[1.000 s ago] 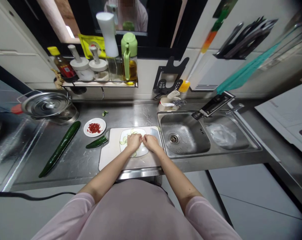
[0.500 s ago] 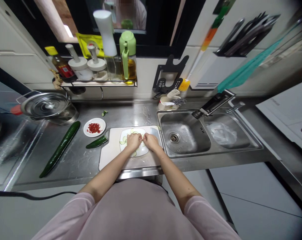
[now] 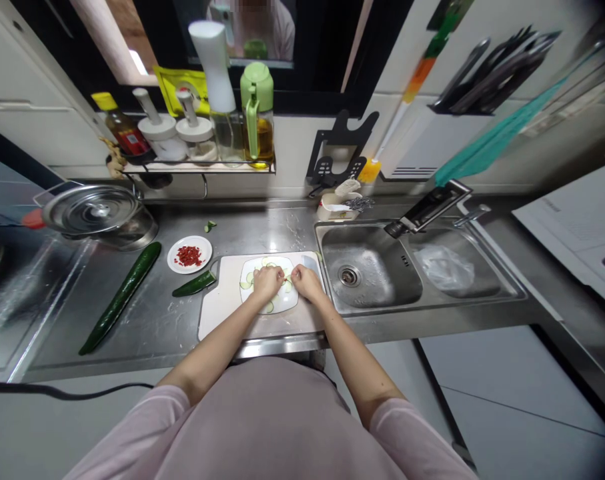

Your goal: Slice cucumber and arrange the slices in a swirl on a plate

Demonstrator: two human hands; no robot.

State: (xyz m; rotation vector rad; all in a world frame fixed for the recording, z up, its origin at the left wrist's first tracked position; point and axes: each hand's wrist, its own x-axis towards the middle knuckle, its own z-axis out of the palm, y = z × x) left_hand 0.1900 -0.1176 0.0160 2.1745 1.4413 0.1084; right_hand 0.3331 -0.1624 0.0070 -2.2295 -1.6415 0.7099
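Right grip (image 3: 306,283) farther from left hand (image 3: 268,282) above plate (image 3: 285,304); can't tell what either pinches.

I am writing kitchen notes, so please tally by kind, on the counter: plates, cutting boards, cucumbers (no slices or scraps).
Plates: 2 (round plate, squarish plate)
Cutting board: 1
Cucumbers: 2 (whole cucumber, cut cucumber)
Total: 5

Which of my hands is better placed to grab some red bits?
Left, I'd judge. Your left hand is nearer the round plate holding the red bits; your right hand is nearer the sink and would likely have to reach past the left.
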